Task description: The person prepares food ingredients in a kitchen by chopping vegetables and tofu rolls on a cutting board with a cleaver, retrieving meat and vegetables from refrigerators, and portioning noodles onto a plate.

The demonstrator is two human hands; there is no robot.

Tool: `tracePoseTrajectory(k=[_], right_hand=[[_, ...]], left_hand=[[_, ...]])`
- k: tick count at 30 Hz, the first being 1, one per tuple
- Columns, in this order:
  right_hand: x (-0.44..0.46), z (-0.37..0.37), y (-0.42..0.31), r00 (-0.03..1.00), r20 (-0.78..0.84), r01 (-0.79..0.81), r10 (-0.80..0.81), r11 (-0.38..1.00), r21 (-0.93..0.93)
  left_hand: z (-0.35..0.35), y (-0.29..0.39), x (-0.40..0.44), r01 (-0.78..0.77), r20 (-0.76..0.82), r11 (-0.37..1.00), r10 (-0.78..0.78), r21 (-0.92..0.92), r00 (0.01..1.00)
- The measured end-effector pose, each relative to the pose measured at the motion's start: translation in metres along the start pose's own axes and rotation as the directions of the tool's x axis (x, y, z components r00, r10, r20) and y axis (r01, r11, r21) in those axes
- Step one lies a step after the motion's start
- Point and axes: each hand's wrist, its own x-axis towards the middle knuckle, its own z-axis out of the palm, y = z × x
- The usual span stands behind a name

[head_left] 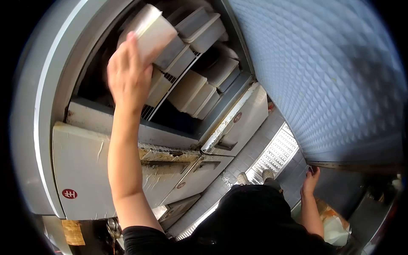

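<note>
My left hand (129,74) is raised at the opening of a fridge compartment, its fingers wrapped round the side of a white plastic container (148,32). Behind and below that container, more lidded tubs (180,59) stand on a wire shelf (172,87). Further tubs (191,93) lie on the level beneath. On the right, my right hand (311,178) is at the lower edge of a quilted, bluish metal door (323,76). Its fingers are curled upward near that edge; whether they grip it cannot be made out.
Closed fridge doors (80,170) with worn, peeling edges are below the opening. A metal drain grate (276,148) runs along the grey tiled floor (250,148) near my shoes. At the lower right is a pale bag (335,229); metal utensils (114,227) are at the lower left.
</note>
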Motion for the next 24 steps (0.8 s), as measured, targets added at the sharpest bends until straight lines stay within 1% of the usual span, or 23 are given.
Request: tracePoseTrajectory(k=[1,3,4,5,6,7,8,9,11,12,13,15,16,17,18,19,20,21,23,24], right_hand=[[0.000,0.000,0.002,1.000,0.000,0.005,-0.005,1.000,-0.015],[-0.005,0.002,0.008,1.000,0.013,0.010,-0.010,0.999,-0.052],[-0.013,0.004,0.012,0.999,0.028,-0.024,0.026,0.998,-0.052],[-0.015,0.007,0.015,0.998,0.041,-0.053,0.056,0.997,-0.051],[-0.013,0.015,0.016,0.996,0.050,-0.074,0.076,0.997,-0.036],[-0.013,0.021,0.019,0.995,0.074,-0.058,0.062,0.997,-0.051],[-0.015,0.022,0.022,0.994,0.100,-0.045,0.052,0.996,-0.074],[-0.019,0.024,0.024,0.990,0.132,-0.033,0.046,0.994,-0.100],[-0.023,0.027,0.027,0.980,0.087,-0.181,0.177,0.983,0.035],[-0.019,0.030,0.025,0.969,0.073,-0.242,0.235,0.964,0.109],[-0.013,0.033,0.021,0.956,-0.019,-0.290,0.294,0.950,0.117],[-0.011,0.019,0.007,0.888,-0.206,-0.392,0.411,0.911,0.129],[-0.010,0.016,-0.003,0.927,-0.272,-0.255,0.258,0.966,0.047],[-0.007,0.013,-0.014,0.944,-0.318,-0.111,0.091,0.993,-0.046],[-0.003,0.012,-0.021,0.935,-0.346,0.035,-0.084,0.989,-0.145],[0.008,0.005,-0.016,0.951,-0.258,0.107,-0.169,0.965,-0.240],[0.029,-0.012,0.001,0.955,-0.155,0.191,-0.252,0.925,-0.327],[0.046,-0.022,0.007,0.942,-0.036,0.292,-0.334,0.869,-0.400],[0.046,-0.017,-0.001,0.936,0.106,0.349,-0.335,0.923,-0.161],[0.045,-0.016,-0.003,0.941,0.130,0.330,-0.312,0.930,-0.164]], left_hand=[[-0.009,0.003,0.000,-0.014,-0.101,1.000,0.012,-0.017,0.995],[-0.004,0.002,-0.005,0.069,0.000,0.992,-0.070,-0.107,0.998],[-0.005,0.000,-0.013,0.118,0.069,0.983,-0.109,-0.143,0.992],[-0.004,0.000,-0.014,0.107,0.086,0.988,-0.098,-0.111,0.991],[-0.014,0.001,-0.014,0.099,0.019,0.987,-0.097,-0.123,0.995],[-0.026,0.003,-0.013,0.080,-0.058,0.987,-0.089,-0.142,0.994],[-0.034,0.006,-0.016,0.113,-0.182,0.981,-0.141,-0.155,0.973],[-0.034,0.004,-0.021,0.131,-0.255,0.979,-0.168,-0.155,0.952],[-0.030,-0.013,-0.021,0.201,-0.035,0.969,-0.208,-0.141,0.978],[-0.034,-0.017,-0.022,0.137,-0.029,0.984,-0.141,-0.114,0.990],[-0.039,-0.017,-0.019,0.134,-0.079,0.985,-0.142,-0.106,0.987],[-0.058,-0.008,-0.025,0.137,-0.160,0.986,-0.152,-0.099,0.975],[-0.067,-0.008,-0.031,0.125,-0.168,0.990,-0.135,-0.070,0.976],[-0.073,-0.008,-0.040,0.147,-0.158,0.985,-0.161,-0.095,0.974],[-0.078,-0.009,-0.051,0.172,-0.147,0.978,-0.189,-0.119,0.971],[-0.085,-0.008,-0.062,0.200,-0.135,0.970,-0.219,-0.139,0.966],[-0.098,-0.003,-0.071,0.191,-0.079,0.976,-0.200,-0.107,0.977],[-0.107,0.002,-0.082,0.152,-0.067,0.979,-0.162,-0.132,0.985],[-0.123,0.015,-0.101,0.044,-0.044,0.972,-0.056,-0.232,0.997],[-0.128,0.024,-0.115,0.035,-0.044,0.942,-0.053,-0.335,0.998]])
